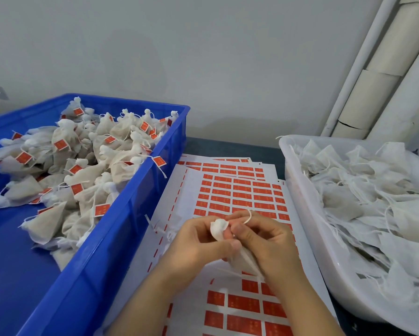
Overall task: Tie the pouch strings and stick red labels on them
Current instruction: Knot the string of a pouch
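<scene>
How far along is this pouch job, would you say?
Done: a pile of tied, red-labelled pouches sits in the blue plastic crate. In hand: one white mesh pouch, pinched by the left hand and right hand, string looped, no label yet. Left: many loose-stringed unlabelled pouches in the white plastic tub; sheets of red labels lie ready.

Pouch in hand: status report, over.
Left hand and right hand grip one pouch, string looped. No red label seen on it. Nothing blocking.

The pouch [218, 229] is mostly hidden between the left hand [198, 242] and right hand [266, 241]; print on the red labels [240, 197] is too small to read
</scene>
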Motion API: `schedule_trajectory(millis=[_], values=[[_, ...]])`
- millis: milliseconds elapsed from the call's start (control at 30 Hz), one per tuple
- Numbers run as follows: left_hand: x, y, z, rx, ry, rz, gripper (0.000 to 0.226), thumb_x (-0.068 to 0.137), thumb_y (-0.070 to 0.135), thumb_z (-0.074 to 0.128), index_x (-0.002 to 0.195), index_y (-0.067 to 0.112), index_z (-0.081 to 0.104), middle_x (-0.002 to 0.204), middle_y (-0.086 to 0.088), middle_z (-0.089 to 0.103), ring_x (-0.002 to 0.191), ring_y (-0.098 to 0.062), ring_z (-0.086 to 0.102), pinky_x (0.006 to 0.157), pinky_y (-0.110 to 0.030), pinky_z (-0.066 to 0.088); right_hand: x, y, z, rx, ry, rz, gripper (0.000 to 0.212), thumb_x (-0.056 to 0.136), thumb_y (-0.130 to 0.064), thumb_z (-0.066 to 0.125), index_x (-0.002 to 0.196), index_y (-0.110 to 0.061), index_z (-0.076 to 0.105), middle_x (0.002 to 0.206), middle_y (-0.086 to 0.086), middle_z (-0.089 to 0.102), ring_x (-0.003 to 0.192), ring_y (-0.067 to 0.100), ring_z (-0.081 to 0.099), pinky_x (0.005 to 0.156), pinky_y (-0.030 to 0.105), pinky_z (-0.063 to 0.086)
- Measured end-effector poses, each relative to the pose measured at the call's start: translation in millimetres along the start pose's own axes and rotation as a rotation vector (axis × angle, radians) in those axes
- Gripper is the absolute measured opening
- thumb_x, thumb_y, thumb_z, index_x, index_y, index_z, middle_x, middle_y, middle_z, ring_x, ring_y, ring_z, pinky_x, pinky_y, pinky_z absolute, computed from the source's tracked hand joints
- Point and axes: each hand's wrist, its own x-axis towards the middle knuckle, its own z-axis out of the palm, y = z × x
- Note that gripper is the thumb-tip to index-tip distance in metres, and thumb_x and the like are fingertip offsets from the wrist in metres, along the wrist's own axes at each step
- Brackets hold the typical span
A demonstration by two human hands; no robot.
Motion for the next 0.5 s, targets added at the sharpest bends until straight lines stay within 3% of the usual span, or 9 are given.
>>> schedule_trajectory(millis=[233,367,500], values=[[1,-2,1,0.02,0.054,0.04,0.027,0.069,0.02,0.072,0.086,0.04,0.072,0.09,0.007,0.072,0.091,-0.018,0.068,0.073,-0.023,0.054,0,10,3,0.183,-0.021,0.181,0.028,0.053,-0.054,0.065,0.073,-0.037,0.075,0.086,-0.012,0.072,0.088,0.008,0.067,0.077,0.027,0.054],[-1,1,-1,-0.107,-0.063,0.013,0.024,0.068,0.02,0.069,0.09,0.03,0.074,0.09,0.004,0.07,0.092,-0.02,0.066,0.077,-0.027,0.052,1,12,1,0.321,-0.127,0.237,0.033,0.056,-0.049,0.067,0.081,-0.029,0.076,0.097,-0.007,0.072,0.097,0.013,0.066,0.08,0.027,0.054],[-1,0,-6,-0.209,-0.145,-0.079,0.023,0.071,0.017,0.068,0.093,0.023,0.073,0.092,0.0,0.069,0.094,-0.022,0.065,0.081,-0.028,0.051,1,14,3,0.237,-0.077,0.231,0.037,0.054,-0.052,0.066,0.084,-0.032,0.075,0.1,-0.014,0.07,0.098,0.009,0.065,0.079,0.025,0.055]])
